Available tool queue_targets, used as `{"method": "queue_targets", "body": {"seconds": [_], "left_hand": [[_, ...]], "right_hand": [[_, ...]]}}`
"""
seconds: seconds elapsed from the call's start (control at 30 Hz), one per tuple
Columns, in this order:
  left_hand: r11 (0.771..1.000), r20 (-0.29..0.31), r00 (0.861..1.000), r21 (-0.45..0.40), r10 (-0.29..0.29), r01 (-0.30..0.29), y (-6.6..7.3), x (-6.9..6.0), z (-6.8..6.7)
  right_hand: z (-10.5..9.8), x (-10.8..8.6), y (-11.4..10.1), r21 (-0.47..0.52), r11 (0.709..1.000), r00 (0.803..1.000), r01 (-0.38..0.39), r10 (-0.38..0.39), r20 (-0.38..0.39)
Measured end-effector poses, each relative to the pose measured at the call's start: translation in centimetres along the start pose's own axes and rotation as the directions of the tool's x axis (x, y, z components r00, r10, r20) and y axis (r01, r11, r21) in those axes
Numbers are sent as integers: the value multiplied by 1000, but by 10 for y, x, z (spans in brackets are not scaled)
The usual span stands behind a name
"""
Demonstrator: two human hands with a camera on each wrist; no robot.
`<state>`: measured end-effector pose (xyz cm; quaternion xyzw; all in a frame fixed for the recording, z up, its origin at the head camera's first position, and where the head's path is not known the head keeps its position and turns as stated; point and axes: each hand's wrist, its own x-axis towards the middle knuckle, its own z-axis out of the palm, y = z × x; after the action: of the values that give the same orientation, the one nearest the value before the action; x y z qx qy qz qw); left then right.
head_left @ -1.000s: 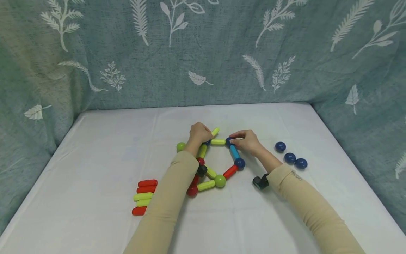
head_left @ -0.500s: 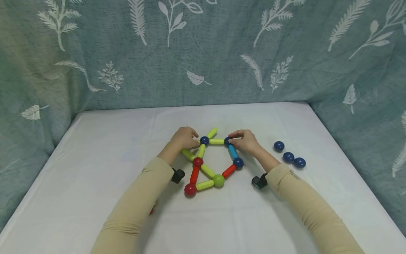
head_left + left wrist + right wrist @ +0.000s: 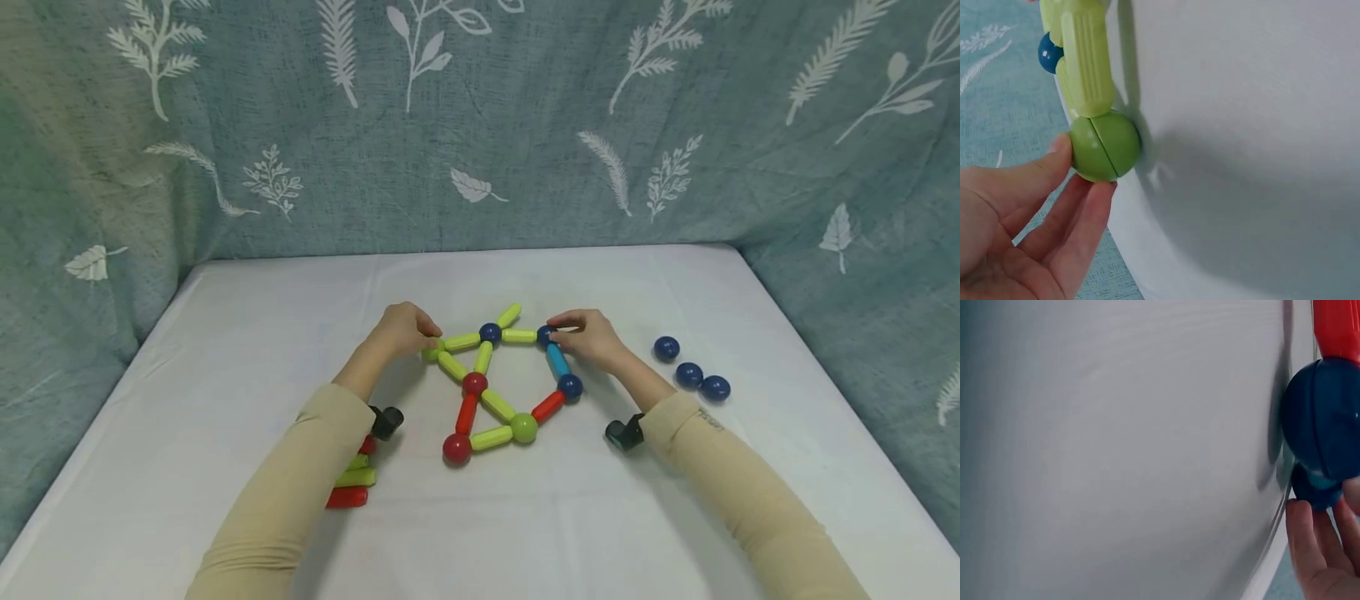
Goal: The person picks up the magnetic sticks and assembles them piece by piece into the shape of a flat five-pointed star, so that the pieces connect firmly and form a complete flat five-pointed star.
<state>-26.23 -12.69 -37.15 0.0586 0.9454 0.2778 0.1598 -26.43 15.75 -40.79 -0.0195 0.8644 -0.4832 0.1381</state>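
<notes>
In the head view, my left hand pinches a green ball at the far left corner of a flat frame of balls and rods. Two yellow-green rods run from it, one to a dark blue ball, one to a red ball. My right hand pinches another dark blue ball at the frame's far right corner. From that ball a light blue rod leads to a nearer blue ball. One yellow-green rod sticks out beyond the frame's far side.
Three loose dark blue balls lie to the right on the white-covered table. Red and yellow-green rods lie partly hidden by the left forearm. A patterned green-blue cloth hangs behind the table.
My left hand has moved left, off the rod and blue ball on the far side, and now holds the green ball. My right hand stays on its blue ball.
</notes>
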Motion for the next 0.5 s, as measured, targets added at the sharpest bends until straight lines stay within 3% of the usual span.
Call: {"method": "queue_targets", "body": {"seconds": [0.3,0.5], "left_hand": [[1000,-8,1000,-11,23,-23,2,-2,-2],[1000,28,1000,29,3,-4,4,-3,-4]], "right_hand": [[-16,-25,6,-67,996,997,55,-50,63],[-19,-53,15,-102,988,986,116,-103,129]]}}
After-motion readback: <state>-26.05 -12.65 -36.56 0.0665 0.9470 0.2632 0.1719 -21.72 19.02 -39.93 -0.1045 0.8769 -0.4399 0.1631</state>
